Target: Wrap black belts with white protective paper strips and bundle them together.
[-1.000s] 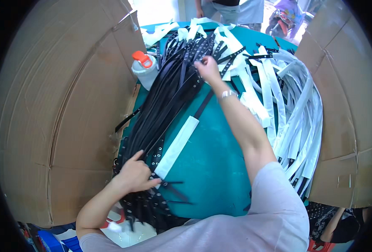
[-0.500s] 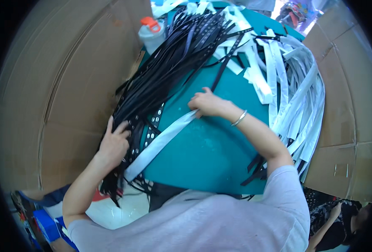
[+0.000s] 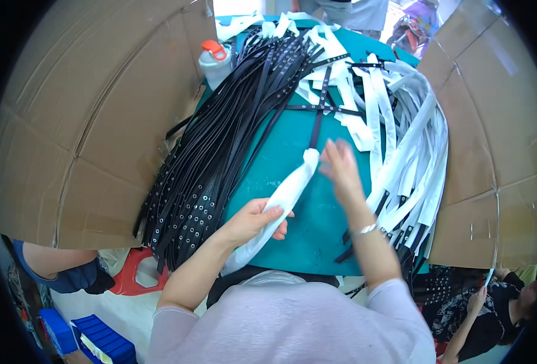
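Note:
My left hand (image 3: 261, 219) is wrapped round a flat white sleeve (image 3: 289, 189), which slants across the near middle of the table. From the sleeve's bunched far end runs a black strap (image 3: 317, 130) with metal eyelets, crossed by another eyeleted strip further up. Just right of that end is my right hand (image 3: 341, 168), blurred, fingers stretched out and apparently holding nothing. To the left lies a thick bundle of black straps (image 3: 220, 142), many with eyelets at their near ends. A pile of white sleeves with black ends (image 3: 411, 158) hangs along the table's right side.
The green table (image 3: 268, 164) stands between tall cardboard panels, left (image 3: 117, 121) and right (image 3: 468, 151). A white bottle with an orange lid (image 3: 215, 64) stands at the far left. Below are a red stool (image 3: 136, 276) and blue crates (image 3: 101, 337). Another person (image 3: 493, 309) sits lower right.
My left hand has left the black bundle and now grips the white sleeve. My right hand has let go of the sleeve's far end and moved right. The view has shifted slightly.

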A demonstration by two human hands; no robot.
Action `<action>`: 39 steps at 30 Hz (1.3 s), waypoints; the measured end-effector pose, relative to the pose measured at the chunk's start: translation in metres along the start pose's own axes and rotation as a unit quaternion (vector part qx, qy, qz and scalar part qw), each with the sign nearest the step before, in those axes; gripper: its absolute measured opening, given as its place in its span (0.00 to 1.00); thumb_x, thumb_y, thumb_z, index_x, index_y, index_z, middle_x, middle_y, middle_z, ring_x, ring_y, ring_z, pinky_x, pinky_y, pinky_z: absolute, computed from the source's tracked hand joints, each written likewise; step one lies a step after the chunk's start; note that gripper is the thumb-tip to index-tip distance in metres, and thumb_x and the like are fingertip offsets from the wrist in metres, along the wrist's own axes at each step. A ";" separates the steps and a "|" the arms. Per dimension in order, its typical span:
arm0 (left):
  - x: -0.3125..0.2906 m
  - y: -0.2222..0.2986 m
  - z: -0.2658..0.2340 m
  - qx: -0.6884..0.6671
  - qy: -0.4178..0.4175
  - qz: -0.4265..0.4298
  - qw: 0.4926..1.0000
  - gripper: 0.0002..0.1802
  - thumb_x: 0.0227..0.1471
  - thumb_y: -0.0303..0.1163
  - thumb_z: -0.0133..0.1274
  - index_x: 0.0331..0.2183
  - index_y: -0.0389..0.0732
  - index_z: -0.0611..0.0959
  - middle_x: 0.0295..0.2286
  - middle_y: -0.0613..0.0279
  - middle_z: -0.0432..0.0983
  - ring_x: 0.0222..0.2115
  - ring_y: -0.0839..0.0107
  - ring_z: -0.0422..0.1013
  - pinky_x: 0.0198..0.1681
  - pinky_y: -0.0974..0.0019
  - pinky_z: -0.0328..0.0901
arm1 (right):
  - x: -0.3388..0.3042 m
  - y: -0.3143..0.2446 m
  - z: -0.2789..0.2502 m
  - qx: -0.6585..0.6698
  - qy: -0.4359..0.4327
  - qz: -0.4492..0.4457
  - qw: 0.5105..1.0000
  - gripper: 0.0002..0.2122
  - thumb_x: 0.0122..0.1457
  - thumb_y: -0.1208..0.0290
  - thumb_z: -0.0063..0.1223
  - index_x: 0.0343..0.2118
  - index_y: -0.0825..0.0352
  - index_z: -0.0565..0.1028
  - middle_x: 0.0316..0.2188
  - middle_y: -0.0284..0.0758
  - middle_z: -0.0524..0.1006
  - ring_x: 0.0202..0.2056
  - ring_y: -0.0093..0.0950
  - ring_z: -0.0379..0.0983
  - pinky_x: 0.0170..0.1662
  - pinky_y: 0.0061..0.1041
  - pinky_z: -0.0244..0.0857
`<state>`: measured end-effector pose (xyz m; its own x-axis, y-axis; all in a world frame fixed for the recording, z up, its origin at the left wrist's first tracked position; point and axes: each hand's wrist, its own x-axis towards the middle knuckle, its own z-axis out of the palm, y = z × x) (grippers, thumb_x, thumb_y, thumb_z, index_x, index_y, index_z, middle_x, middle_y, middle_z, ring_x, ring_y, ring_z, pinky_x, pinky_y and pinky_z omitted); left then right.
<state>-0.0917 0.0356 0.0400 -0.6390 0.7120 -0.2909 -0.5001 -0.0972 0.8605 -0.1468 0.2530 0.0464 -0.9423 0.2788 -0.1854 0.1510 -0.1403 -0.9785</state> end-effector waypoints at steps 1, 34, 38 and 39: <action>-0.003 0.002 0.007 -0.030 0.014 0.009 0.999 0.15 0.58 0.37 0.44 0.38 0.35 0.75 0.24 0.62 0.75 0.24 0.75 0.73 0.29 0.71 0.69 | -0.014 0.024 -0.003 0.092 -0.012 0.051 0.994 0.27 0.58 0.54 0.48 0.50 0.74 0.61 0.42 0.45 0.71 0.44 0.35 0.68 0.47 0.38 0.62; -0.054 -0.032 -0.020 -0.090 -0.052 -0.062 0.993 0.21 0.58 0.44 0.41 0.43 0.36 0.72 0.25 0.65 0.69 0.28 0.74 0.67 0.36 0.67 0.65 | -0.042 0.019 0.034 0.076 -0.224 0.106 0.966 0.09 0.55 0.70 0.52 0.38 0.66 0.74 0.32 0.31 0.77 0.34 0.19 0.71 0.37 0.20 0.63; -0.038 -0.006 -0.023 -0.037 -0.073 0.004 0.997 0.30 0.56 0.56 0.37 0.40 0.36 0.70 0.24 0.66 0.67 0.25 0.78 0.64 0.34 0.69 0.65 | -0.036 -0.005 0.031 0.191 -0.297 0.079 0.932 0.11 0.53 0.70 0.55 0.39 0.67 0.74 0.30 0.29 0.75 0.34 0.18 0.71 0.36 0.18 0.63; -0.036 0.002 -0.021 -0.057 -0.106 0.005 0.993 0.30 0.57 0.57 0.33 0.38 0.38 0.71 0.23 0.68 0.65 0.24 0.78 0.62 0.32 0.70 0.63 | -0.030 -0.019 0.031 0.161 -0.273 0.033 0.948 0.11 0.53 0.69 0.55 0.38 0.68 0.74 0.31 0.30 0.75 0.34 0.18 0.70 0.36 0.17 0.62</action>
<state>-0.0821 -0.0047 0.0437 -0.5126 0.8400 -0.1778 -0.5658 -0.1746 0.8059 -0.1311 0.2177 0.0728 -0.9612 -0.2622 -0.0858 0.1998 -0.4470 -0.8719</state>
